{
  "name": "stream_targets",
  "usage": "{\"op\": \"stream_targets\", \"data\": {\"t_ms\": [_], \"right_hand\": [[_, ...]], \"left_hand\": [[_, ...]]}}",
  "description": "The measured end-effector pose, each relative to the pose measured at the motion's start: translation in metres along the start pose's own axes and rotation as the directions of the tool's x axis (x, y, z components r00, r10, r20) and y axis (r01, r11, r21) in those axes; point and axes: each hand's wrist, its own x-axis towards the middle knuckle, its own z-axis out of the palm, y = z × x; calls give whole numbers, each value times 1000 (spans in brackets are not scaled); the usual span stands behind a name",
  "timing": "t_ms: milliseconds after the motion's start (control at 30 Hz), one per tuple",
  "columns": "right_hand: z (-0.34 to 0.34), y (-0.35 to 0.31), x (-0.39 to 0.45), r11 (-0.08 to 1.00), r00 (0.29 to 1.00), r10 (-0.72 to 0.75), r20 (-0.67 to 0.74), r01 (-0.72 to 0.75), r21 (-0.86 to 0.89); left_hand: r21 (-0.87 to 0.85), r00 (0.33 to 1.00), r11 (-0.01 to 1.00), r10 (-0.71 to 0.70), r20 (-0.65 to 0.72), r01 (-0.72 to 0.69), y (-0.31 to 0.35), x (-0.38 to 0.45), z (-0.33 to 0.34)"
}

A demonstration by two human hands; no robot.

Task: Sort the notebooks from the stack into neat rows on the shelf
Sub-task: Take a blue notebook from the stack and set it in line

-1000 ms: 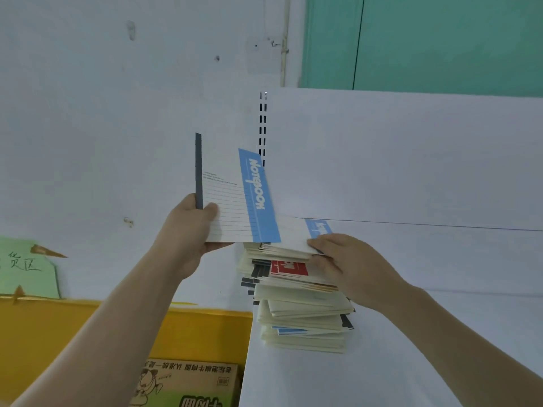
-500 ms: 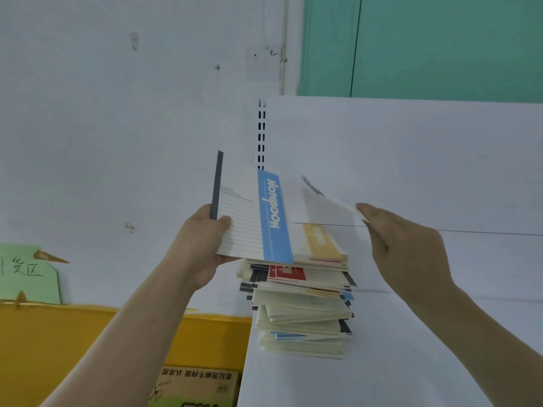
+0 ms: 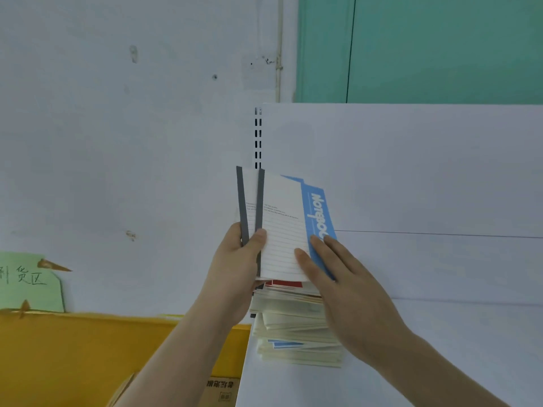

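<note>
Box (image 3: 219, 390): brown carton, bottom edge of view, left of the shelf's near corner; printed characters on its top, partly cut off.
Bin (image 3: 88, 356): yellow surface, lower left, beside the shelf's left edge.
Shelf (image 3: 440, 348): white board, right half of view; white back panel rises behind it.
Stack (image 3: 293, 327): cream notebooks piled unevenly on the shelf near its left edge; a blue strip shows low in the pile, a red cover at the top.
Right hand (image 3: 349, 292): fingers extended and flat, tips pressed on the front notebook's blue band and lined area; palm in front of the stack's right side. Not closed around anything.
Left hand (image 3: 235, 277): closed on the held notebooks at their lower left, thumb over the front cover, fingers behind.
Notebooks (image 3: 282, 224): two, held upright above the stack, fanned slightly apart at the top; each has a grey spine strip on the left; the front one has a white lined cover and a blue band on the right.
Upright (image 3: 258, 136): slotted white post directly behind the notebooks.
Label (image 3: 29, 282): green paper with handwritten characters, on the far left wall.
Door (image 3: 426, 48): teal, top right, beyond the back panel.
</note>
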Motion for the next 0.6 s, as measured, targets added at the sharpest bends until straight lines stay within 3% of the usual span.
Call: {"op": "stream_targets", "data": {"t_ms": [233, 333, 467, 600], "right_hand": [[-10, 8, -17, 993, 997, 31, 71, -39, 108], [-23, 11, -26, 947, 981, 192, -6, -184, 262], [-40, 19, -33, 694, 811, 580, 71, -538, 477], [-58, 32, -51, 631, 746, 663, 68, -605, 486]], "left_hand": [[-21, 995, 1000, 3, 98, -1, -7, -7, 17], [-73, 993, 997, 2, 116, 6, -12, -9, 26], [-137, 981, 990, -7, 195, 35, -19, -11, 41], [-83, 952, 994, -49, 302, 78, -33, -19, 68]]}}
